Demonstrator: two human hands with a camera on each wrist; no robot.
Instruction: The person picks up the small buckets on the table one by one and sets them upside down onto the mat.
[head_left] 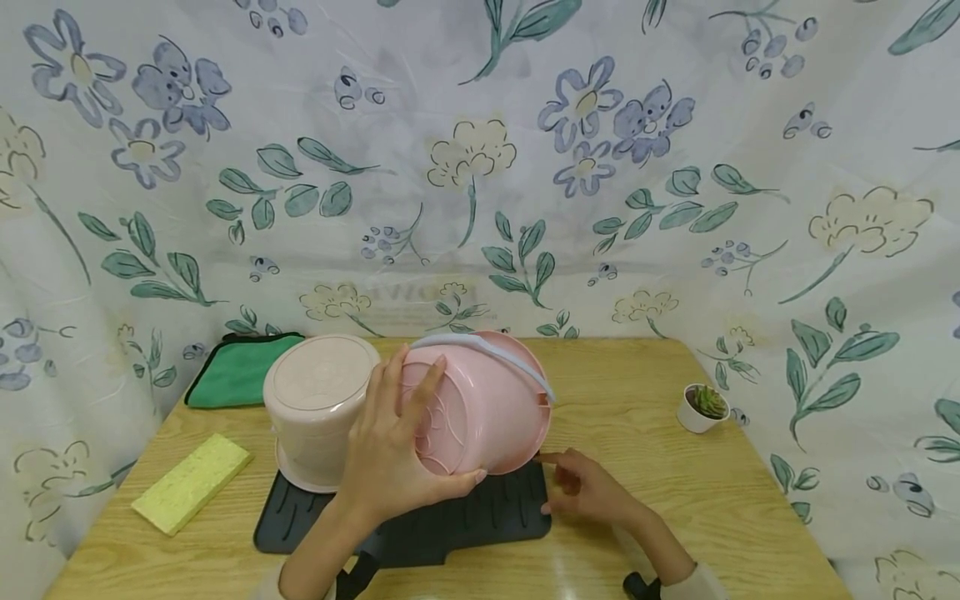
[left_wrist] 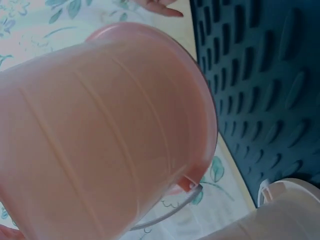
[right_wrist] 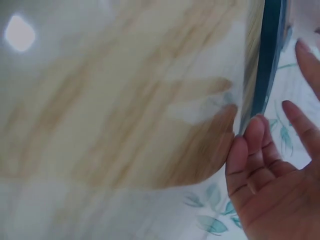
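A pink plastic bucket (head_left: 487,417) with a pale handle (head_left: 491,352) is tipped on its side over a dark ribbed mat (head_left: 450,521). Its bottom faces me. My left hand (head_left: 397,450) holds it by the base, fingers spread over the bottom and thumb hooked under the lower edge. The left wrist view is filled by the pink bucket (left_wrist: 100,130) above the mat (left_wrist: 265,75). My right hand (head_left: 581,485) rests with relaxed fingers at the mat's right edge, just below the bucket's rim, holding nothing. In the right wrist view the right hand (right_wrist: 272,170) has loose fingers beside the mat edge (right_wrist: 267,60).
A beige bucket (head_left: 318,408) stands upside down on the mat's left end, close to the pink one. A yellow sponge (head_left: 191,482) lies front left and a green cloth (head_left: 240,367) back left. A small potted plant (head_left: 703,407) stands right. Flowered fabric (head_left: 480,167) surrounds the wooden table (head_left: 660,500).
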